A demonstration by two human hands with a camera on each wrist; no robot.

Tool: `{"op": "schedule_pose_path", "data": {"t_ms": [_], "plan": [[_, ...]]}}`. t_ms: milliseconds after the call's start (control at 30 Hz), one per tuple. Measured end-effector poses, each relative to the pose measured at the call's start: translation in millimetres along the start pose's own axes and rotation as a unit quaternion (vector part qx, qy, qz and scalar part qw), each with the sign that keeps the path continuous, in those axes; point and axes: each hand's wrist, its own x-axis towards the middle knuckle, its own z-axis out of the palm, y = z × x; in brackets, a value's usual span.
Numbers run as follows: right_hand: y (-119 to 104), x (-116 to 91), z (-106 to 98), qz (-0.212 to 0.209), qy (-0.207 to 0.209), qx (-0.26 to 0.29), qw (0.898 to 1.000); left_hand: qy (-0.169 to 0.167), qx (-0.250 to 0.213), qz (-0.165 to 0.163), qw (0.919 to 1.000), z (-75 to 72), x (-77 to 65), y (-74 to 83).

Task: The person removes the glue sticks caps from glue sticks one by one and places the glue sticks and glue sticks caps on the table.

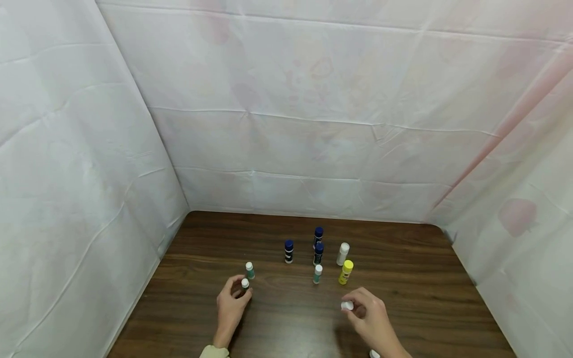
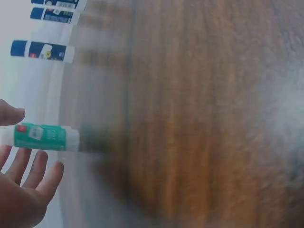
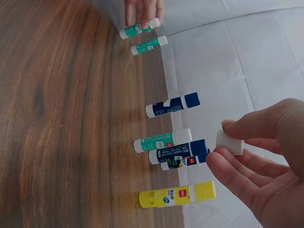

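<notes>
My left hand (image 1: 231, 308) holds a green glue stick (image 2: 40, 137) with a white cap between thumb and fingers; it stands upright on the table. Just behind it is a second green glue stick (image 1: 250, 270). In the right wrist view, the left fingers (image 3: 146, 10) overlap the held stick. Over the front right of the table, my right hand (image 1: 369, 318) pinches a small white cap (image 3: 229, 142) between thumb and fingers, apart from the other sticks. Nearest to that hand stands a yellow glue stick (image 1: 345, 273).
Mid-table stand several dark blue glue sticks (image 1: 288, 251), a third green one (image 1: 317, 274) and a white one (image 1: 342, 254). Another white object (image 1: 374, 354) is partly visible by the right forearm. White cloth (image 1: 286, 149) walls the brown wooden table (image 1: 215, 233) on three sides.
</notes>
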Motion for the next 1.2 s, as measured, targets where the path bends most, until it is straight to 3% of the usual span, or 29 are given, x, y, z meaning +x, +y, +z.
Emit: {"op": "schedule_pose_path", "data": {"t_ms": [267, 600, 900, 1200], "plan": [[3.0, -3.7, -0.7, 0.021, 0.006, -0.003, 1.000, 0.011, 0.041, 0.079, 0.9959, 1.6, 0.3, 22.6], [11.9, -8.4, -2.2, 0.030, 0.018, -0.005, 0.999, 0.027, 0.042, 0.187, 0.9812, 11.1, 1.6, 57.3], [19.4, -12.5, -4.1, 0.063, 0.011, -0.006, 0.998, -0.003, -0.004, 0.218, 0.9759, 24.9, -0.8, 72.0], [24.4, -15.4, -5.8, 0.080, 0.018, -0.009, 0.997, -0.037, -0.040, 0.211, 0.9759, 39.2, -10.7, 88.4]]}}
